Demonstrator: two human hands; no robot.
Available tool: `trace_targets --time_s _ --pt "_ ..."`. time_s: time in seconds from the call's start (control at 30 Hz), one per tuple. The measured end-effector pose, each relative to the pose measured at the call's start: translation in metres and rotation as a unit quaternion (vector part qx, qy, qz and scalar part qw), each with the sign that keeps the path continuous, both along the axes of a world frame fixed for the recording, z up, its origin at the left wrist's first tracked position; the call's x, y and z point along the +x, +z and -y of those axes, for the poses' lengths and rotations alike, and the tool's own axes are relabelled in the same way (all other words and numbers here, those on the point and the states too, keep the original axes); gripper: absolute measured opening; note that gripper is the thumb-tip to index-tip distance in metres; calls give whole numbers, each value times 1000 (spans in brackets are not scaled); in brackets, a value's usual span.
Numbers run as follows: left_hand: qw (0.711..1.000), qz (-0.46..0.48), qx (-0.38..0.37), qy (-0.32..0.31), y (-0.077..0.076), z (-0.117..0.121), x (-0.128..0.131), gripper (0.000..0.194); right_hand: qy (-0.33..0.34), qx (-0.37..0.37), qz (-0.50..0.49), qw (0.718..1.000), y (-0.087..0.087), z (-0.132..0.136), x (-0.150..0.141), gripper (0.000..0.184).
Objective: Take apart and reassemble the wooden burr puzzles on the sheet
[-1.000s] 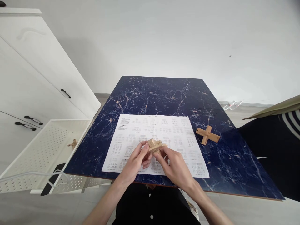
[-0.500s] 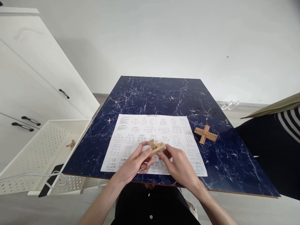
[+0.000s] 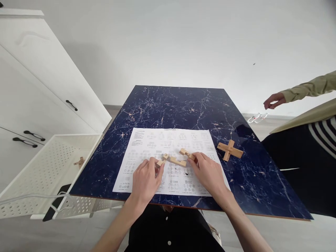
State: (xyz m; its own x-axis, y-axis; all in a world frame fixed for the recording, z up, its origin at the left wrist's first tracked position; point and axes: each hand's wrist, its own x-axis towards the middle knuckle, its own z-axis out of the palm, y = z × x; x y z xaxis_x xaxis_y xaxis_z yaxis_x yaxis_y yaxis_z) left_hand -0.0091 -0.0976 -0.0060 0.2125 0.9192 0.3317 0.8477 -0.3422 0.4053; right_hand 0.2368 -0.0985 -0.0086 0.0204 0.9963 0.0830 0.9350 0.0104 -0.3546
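Observation:
My left hand [image 3: 145,176] pinches a pale notched wooden puzzle piece [image 3: 165,156] at its near end, just above or on the printed sheet. Between the hands, a second notched wooden piece [image 3: 177,161] lies on the paper with nobody gripping it. The fingers of my right hand [image 3: 208,171] close on a third wooden piece [image 3: 183,151], whose far end points up and left. Under all of these spreads a white sheet [image 3: 149,140] printed with small diagrams and text. To the right, a wooden cross of interlocked pieces [image 3: 230,150] rests on the table.
The dark blue marbled table [image 3: 173,108] has its near edge against my body. At left stands a white perforated bin [image 3: 52,161] with another wooden cross piece [image 3: 79,162] inside. A co-worker's hand [image 3: 275,100] hangs beyond the table's right side, near clear plastic items [image 3: 257,118].
The wooden assembly held between both hands has come apart into separate pieces. My hands have moved apart, one piece lying between them. A co-worker's hand has come into view at right.

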Motion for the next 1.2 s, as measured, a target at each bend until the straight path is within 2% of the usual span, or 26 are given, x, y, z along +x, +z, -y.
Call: trace_targets --time_s 0.07,0.13,0.23,0.33,0.4,0.53,0.6,0.73,0.83,1.0,1.1,1.2 --pt "999 -30 21 0 -5 2 1 28 0 -9 -2 1000 -2 2 -5 12" --pt "999 -34 10 -17 -9 5 2 30 18 -14 -25 999 -3 6 -8 13" --pt "999 1 -14 -50 -13 6 5 37 87 -27 -101 991 -2 13 -10 20" --pt "996 26 -12 -79 -15 3 9 73 150 -38 -184 971 0 19 -8 25" --pt "993 21 -28 -112 -15 -2 14 83 150 -33 -217 964 1 23 -6 27" --pt "980 -9 -71 -186 -15 -14 23 55 124 -27 -251 960 -2 33 -3 26" --pt "977 -17 -79 -197 -16 -20 24 45 129 -32 -259 957 -5 39 -2 24" --pt "985 -31 -80 -148 -25 -37 3 49 138 -16 -257 956 -8 47 -3 20" --pt "994 -76 -62 -53 -28 -60 -32 50 138 12 -253 958 -11 49 -5 19" --pt "994 -97 -26 51 -21 -103 -90 54 136 33 -260 955 -18 49 -6 19" --pt "991 -104 -13 78 -19 -117 -107 54 136 34 -264 954 -19 49 -6 22" --pt "991 -109 -5 80 -20 -120 -111 53 131 26 -265 955 -16 49 -6 24"
